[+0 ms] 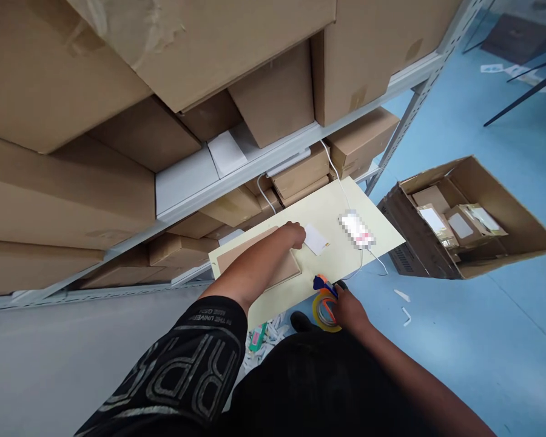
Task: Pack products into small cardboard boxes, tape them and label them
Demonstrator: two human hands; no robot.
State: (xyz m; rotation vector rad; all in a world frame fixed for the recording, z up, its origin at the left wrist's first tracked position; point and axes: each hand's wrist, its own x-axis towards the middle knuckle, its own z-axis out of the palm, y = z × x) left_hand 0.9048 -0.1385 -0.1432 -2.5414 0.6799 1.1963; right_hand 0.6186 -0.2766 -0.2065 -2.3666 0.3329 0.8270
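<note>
In the head view, a pale board (330,203) is lying in front of the person, and everything else is sitting around it. The two hands are working well apart. The left hand (293,235) is reaching across the board with its fingers curled, just beside a white card (316,239) lying on the board's surface; the fingertips are hidden, so I cannot tell whether they are pinching anything. Under the left forearm, a flat brown piece of cardboard (286,271) is resting on the board's left part. At the board's near edge, the right hand (349,311) is gripping a tape dispenser (317,303) with a blue end and a roll of tape. Towards the board's right end, a blurred-out device (355,229) is lying with white cables running from it. Beyond the board's far edge, shelves (286,159) are carrying brown boxes. Right of the board, an open carton (495,197) is standing on the blue floor (482,340), holding smaller boxes.
</note>
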